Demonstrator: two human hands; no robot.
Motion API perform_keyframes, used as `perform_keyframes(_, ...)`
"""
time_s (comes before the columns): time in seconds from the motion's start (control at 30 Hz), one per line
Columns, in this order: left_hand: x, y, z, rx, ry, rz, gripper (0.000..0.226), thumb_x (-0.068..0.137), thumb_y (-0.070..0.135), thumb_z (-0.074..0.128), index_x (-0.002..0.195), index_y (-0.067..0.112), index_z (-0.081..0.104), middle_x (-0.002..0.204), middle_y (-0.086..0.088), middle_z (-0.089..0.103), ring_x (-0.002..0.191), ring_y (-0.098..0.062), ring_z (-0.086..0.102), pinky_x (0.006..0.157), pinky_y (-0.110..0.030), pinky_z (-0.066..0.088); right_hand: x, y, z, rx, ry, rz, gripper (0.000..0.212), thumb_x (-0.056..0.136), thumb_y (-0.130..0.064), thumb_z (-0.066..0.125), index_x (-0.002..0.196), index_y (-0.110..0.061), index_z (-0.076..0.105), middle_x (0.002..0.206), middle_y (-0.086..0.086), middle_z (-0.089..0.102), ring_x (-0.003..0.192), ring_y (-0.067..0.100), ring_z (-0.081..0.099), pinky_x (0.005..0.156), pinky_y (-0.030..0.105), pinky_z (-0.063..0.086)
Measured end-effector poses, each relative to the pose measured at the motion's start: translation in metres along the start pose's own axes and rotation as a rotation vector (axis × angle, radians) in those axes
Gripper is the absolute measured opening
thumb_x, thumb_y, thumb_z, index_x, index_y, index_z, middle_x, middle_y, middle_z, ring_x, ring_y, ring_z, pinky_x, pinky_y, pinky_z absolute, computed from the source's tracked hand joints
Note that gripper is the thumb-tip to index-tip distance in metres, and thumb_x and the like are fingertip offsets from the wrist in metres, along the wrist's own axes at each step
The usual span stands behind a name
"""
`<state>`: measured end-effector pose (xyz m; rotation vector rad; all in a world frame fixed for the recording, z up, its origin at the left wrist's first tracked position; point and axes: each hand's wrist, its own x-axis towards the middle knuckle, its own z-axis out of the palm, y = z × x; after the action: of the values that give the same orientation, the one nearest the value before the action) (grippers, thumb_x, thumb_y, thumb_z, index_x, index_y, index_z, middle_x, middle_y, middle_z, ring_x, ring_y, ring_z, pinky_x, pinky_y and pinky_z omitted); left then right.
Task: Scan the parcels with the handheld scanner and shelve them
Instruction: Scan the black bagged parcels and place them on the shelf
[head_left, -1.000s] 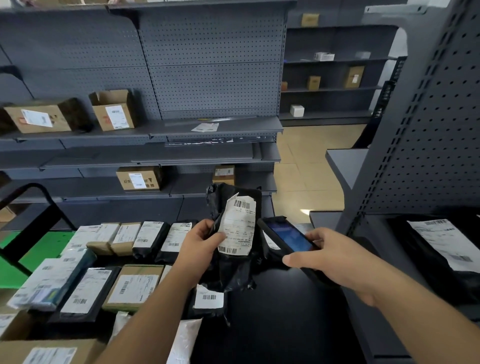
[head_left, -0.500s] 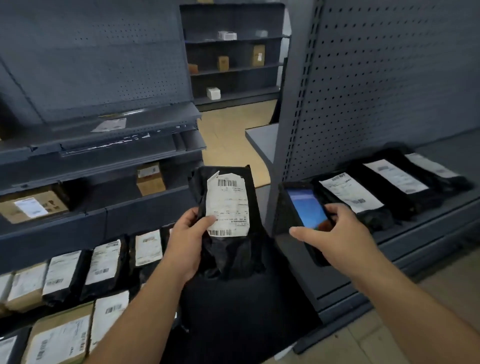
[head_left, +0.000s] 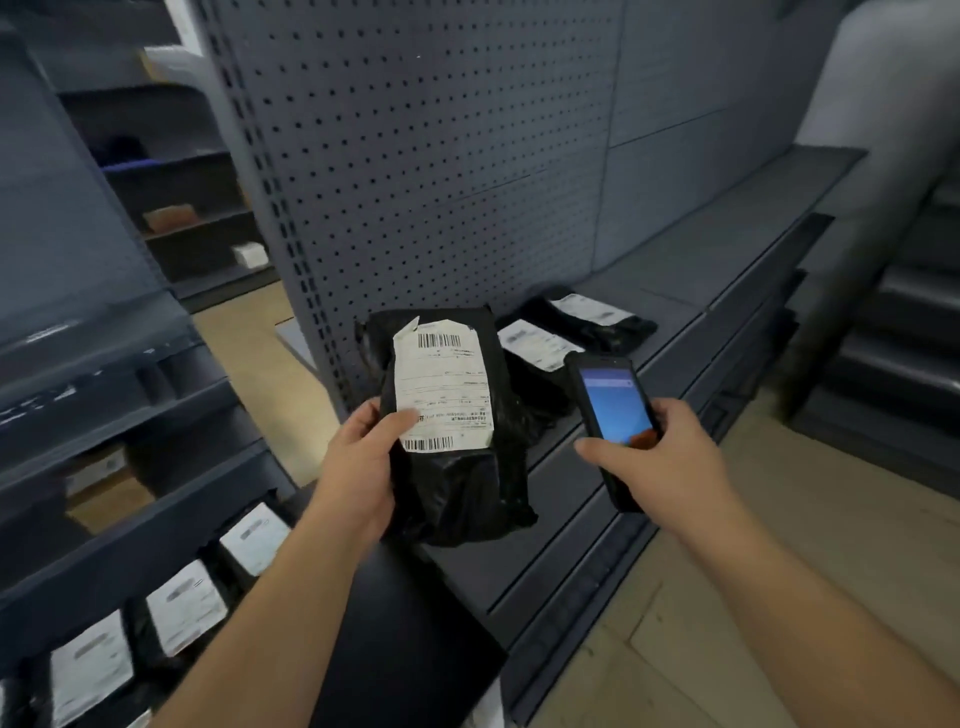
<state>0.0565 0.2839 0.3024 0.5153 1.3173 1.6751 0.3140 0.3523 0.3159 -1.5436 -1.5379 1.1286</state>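
My left hand (head_left: 358, 467) holds a black parcel (head_left: 457, 415) up in front of me. My thumb presses on its white label (head_left: 441, 384) and my other fingers are curled round the back. The label faces me and has a barcode at the top and another at the bottom. The parcel is in the air, just above the front of the grey shelf (head_left: 727, 249).

My right hand (head_left: 654, 457) grips the handheld scanner (head_left: 613, 410). My fingers wrap round it and my thumb sits on the bottom of its blue screen. The scanner is just to the right of the parcel, not touching it.

Behind the parcel, 2 more black parcels (head_left: 582, 327) with white labels lie flat on the shelf by the wall with little holes (head_left: 441, 156). Down on my left, more labelled parcels (head_left: 182, 608) lie in a row.
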Motion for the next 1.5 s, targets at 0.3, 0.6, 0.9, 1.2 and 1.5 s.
perform_keyframes(0.3,0.021,-0.059,0.184,0.057,-0.126,-0.047,0.016,0.101,0.004,0.061,0.113,0.01,0.069,0.113,-0.013,0.079,0.099,-0.025,0.078,0.081,-0.038,0.059,0.058,0.069,-0.162,0.048,0.218,0.083,0.084,0.071,-0.047,0.092,0.138,-0.026,0.048,0.101,-0.008,0.062,0.09,0.011,0.065,0.082,0.04,0.058)
perform_keyframes(0.6,0.042,-0.121,0.328,0.155,-0.278,-0.145,0.019,0.102,0.007,0.061,0.12,0.01,0.069,0.114,-0.012,0.079,0.105,-0.028,0.077,0.088,-0.042,0.059,0.098,0.118,-0.278,0.079,0.403,0.188,0.081,0.071,-0.046,0.091,0.137,-0.026,0.049,0.1,-0.006,0.063,0.09,0.013,0.065,0.08,0.039,0.058)
perform_keyframes(0.9,0.106,-0.179,0.455,0.245,-0.464,-0.216,0.021,0.101,0.008,0.063,0.121,0.009,0.068,0.112,-0.014,0.079,0.105,-0.031,0.077,0.092,-0.046,0.059,0.158,0.153,-0.342,0.084,0.55,0.295,0.079,0.073,-0.045,0.091,0.135,-0.031,0.044,0.1,-0.004,0.063,0.083,0.012,0.066,0.079,0.04,0.061)
perform_keyframes(1.2,0.184,-0.217,0.59,0.296,-0.664,-0.28,0.015,0.1,0.009,0.065,0.114,0.007,0.068,0.107,-0.013,0.08,0.1,-0.031,0.078,0.091,-0.047,0.06,0.247,0.166,-0.401,0.077,0.74,0.364,0.091,0.073,-0.043,0.091,0.147,-0.025,0.042,0.099,-0.001,0.064,0.085,0.013,0.067,0.08,0.04,0.06)
perform_keyframes(1.5,0.23,-0.249,0.694,0.319,-0.726,-0.32,0.02,0.099,0.007,0.066,0.118,0.008,0.069,0.107,-0.012,0.08,0.101,-0.031,0.078,0.089,-0.046,0.06,0.326,0.191,-0.449,0.098,0.79,0.385,0.091,0.074,-0.042,0.091,0.148,-0.025,0.04,0.097,-0.001,0.063,0.083,0.013,0.066,0.073,0.035,0.056)
